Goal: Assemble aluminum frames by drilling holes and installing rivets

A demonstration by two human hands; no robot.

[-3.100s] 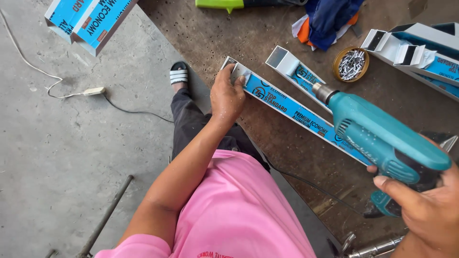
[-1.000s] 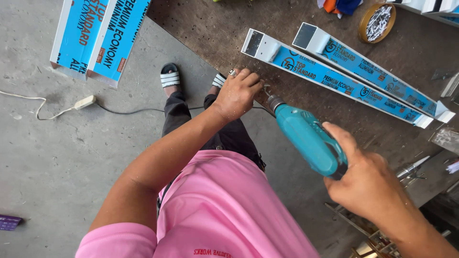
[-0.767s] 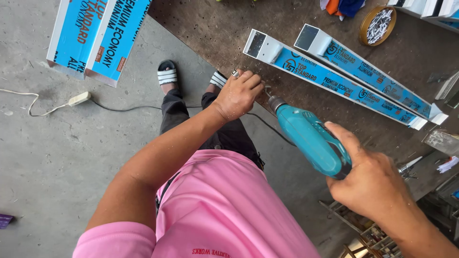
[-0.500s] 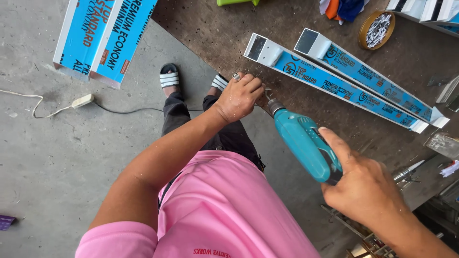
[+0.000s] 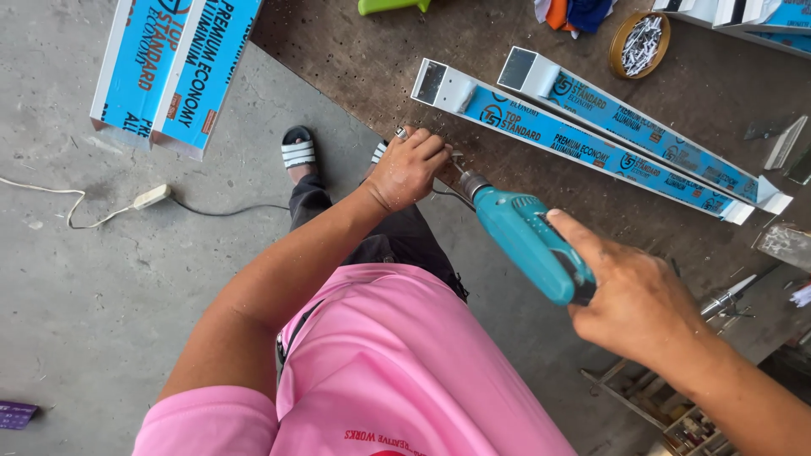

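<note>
Gripping the teal drill [image 5: 528, 245], the right hand [image 5: 634, 300] was wrapped tight around it. Something small was pinched shut in the left hand [image 5: 410, 165] at the worktop [image 5: 355, 59] edge, where the drill tip was pointed.

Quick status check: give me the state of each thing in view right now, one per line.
Left hand: closed on a small metal piece at the workbench edge.
Right hand: gripping the teal drill, bit aimed at the left hand's piece.
Two blue-wrapped aluminium tubes: lying side by side on the workbench, ends open.
Round tin of screws: open.
Extension socket: on the floor, cord attached.
</note>
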